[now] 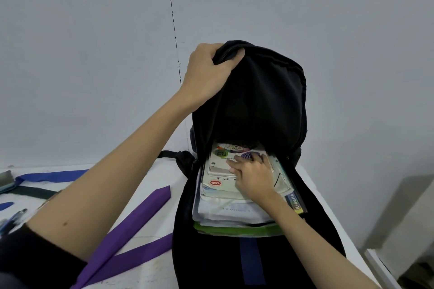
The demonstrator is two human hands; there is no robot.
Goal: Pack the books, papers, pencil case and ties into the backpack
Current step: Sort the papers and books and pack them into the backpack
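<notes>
White table | left hand grips black fabric backpack flap | right hand flat on glossy books

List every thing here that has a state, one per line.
backpack: open, flap held up
left hand: gripping the flap
right hand: fingers flat, pressing the stack
stack of books and papers: partly inside the backpack
purple ties: unpacked, on table

The backpack mouth is held open at its far rim by the left hand. The stack of books and the right hand fill its near opening; dark free room lies beyond them.
</notes>
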